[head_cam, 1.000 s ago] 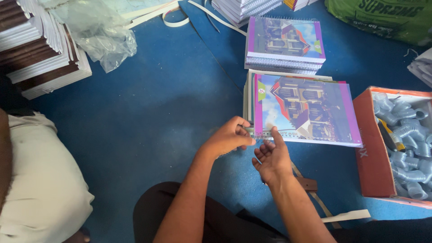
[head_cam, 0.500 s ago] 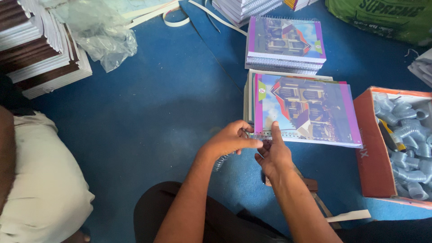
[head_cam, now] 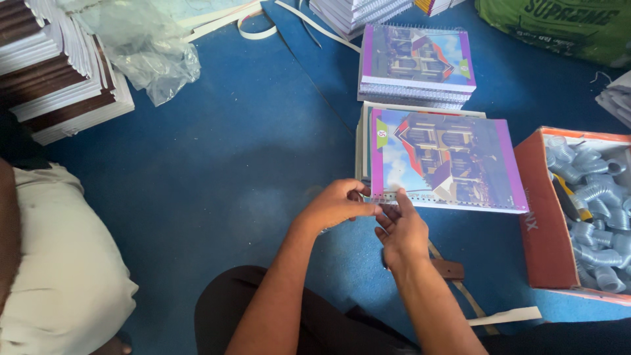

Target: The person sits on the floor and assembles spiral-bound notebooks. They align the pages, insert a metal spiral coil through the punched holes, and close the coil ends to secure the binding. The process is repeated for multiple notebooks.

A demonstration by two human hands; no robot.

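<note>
A spiral notebook [head_cam: 447, 158] with a purple-edged cover showing a house lies on top of a small pile on the blue floor. My left hand [head_cam: 335, 207] pinches the wire binding at its near left corner. My right hand [head_cam: 404, 233] sits just beside it, fingers stretched out and touching the same bound edge, gripping nothing that I can see. Both forearms reach in from the bottom of the view.
A second pile of matching notebooks [head_cam: 417, 62] lies farther back. To the right is an orange box [head_cam: 536, 217] of silvery wire coils [head_cam: 591, 197]. Paper stacks [head_cam: 59, 79] and a clear plastic bag [head_cam: 144, 46] fill the top left. Another person [head_cam: 52, 263] sits left.
My right hand has turned from palm-up and apart to fingers resting on the bound edge, close against my left hand. The notebook has not moved.
</note>
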